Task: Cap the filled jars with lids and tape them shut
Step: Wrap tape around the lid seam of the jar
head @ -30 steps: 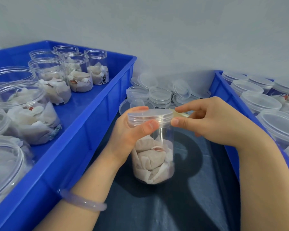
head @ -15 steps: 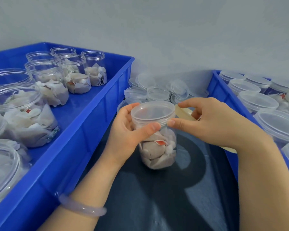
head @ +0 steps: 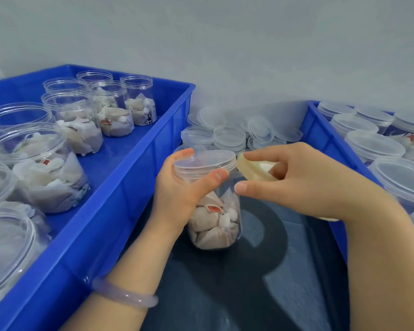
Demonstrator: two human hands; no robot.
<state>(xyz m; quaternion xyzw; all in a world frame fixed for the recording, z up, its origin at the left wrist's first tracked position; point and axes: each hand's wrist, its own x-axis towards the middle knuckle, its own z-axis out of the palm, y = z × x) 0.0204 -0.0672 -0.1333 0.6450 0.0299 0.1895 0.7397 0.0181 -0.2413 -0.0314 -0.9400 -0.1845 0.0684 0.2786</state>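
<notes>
A plain grey wall (head: 249, 44) backs a table (head: 261, 295) covered in dark material, with a blue crate on either side. The left blue crate (head: 120, 211) holds open clear jars (head: 74, 120) filled with pale paper-wrapped packets, none of them lidded. The right blue crate (head: 325, 139) holds jars with clear lids already on (head: 374, 145). Between the crates, against the wall, lies a heap of loose clear lids (head: 230, 137), some stacked and some tilted. In the middle of the table stands the filled jar (head: 215, 220), upright, with a clear lid (head: 204, 161) on its mouth. The left hand (head: 182, 194) is wrapped around the jar's upper part, thumb pressed across the front just under the lid and fingers behind the rim; a pale translucent bangle (head: 124, 295) sits on that wrist. The right hand (head: 304, 182) grips a cream-coloured roll of tape (head: 251, 168), held just beside the lid's right edge, with its thumb extended toward the jar's shoulder. Whether tape already touches the jar cannot be told.
</notes>
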